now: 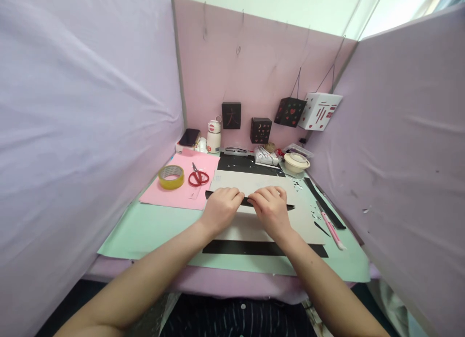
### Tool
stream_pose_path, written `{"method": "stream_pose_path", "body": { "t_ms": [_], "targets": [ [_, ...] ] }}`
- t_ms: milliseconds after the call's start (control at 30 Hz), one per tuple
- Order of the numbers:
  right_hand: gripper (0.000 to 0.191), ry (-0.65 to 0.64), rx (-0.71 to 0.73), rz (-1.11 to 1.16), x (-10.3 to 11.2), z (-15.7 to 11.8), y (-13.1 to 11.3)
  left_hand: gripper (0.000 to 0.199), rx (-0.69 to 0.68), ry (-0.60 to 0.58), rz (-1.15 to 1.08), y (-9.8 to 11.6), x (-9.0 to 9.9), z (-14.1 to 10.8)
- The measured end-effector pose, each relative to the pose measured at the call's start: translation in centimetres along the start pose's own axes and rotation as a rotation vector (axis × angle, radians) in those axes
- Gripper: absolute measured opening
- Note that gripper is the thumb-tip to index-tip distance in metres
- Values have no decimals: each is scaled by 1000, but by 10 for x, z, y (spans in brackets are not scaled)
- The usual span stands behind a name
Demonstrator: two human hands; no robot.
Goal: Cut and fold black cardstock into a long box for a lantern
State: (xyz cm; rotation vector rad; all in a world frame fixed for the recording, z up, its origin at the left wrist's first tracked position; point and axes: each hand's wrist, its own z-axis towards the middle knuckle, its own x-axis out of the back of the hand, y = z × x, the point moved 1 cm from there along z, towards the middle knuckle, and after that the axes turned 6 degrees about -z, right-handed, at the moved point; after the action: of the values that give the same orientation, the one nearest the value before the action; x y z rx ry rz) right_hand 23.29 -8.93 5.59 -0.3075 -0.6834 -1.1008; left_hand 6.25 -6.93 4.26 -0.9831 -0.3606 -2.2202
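Note:
A narrow strip of black paper (247, 201) is pinched between both hands, held above a pale board (240, 229). My left hand (223, 208) grips it left of its middle, fingers closed. On the other side, my right hand (270, 208) is closed on the same strip, thumb and fingertips together. The two hands nearly meet at the centre, and the strip's ends stick out past each. Under the board's front edge lies a black sheet (254, 248); another black sheet (250, 167) with small white bits lies beyond it.
Left of the board, yellow tape (171, 177) and red-handled scissors (198, 176) rest on pink paper (163, 197). A pink craft knife (332, 229), a black strip (325, 203) and paper scraps lie at right. Behind are a bottle (214, 137), a bowl (296, 162) and hanging paper lanterns (289, 112).

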Motion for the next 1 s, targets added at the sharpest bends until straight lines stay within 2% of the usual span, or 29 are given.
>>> {"method": "stream_pose_path", "body": {
  "t_ms": [133,333,600,833,1000],
  "targets": [
    [20,-20,9,16,-1,-4,-5,21,-11,54,-40,8,2,-2],
    [17,-63,-14,33,9,-6,-12,27,11,158,5,11,9,-4],
    [22,-69,-9,4,18,-9,-14,18,47,74,-83,22,17,-5],
    [19,-128,-51,19,28,-14,-15,27,65,96,-81,23,23,-5],
    [16,-114,-53,-30,26,-16,-16,19,75,98,-115,28,26,-4]
  ]
}}
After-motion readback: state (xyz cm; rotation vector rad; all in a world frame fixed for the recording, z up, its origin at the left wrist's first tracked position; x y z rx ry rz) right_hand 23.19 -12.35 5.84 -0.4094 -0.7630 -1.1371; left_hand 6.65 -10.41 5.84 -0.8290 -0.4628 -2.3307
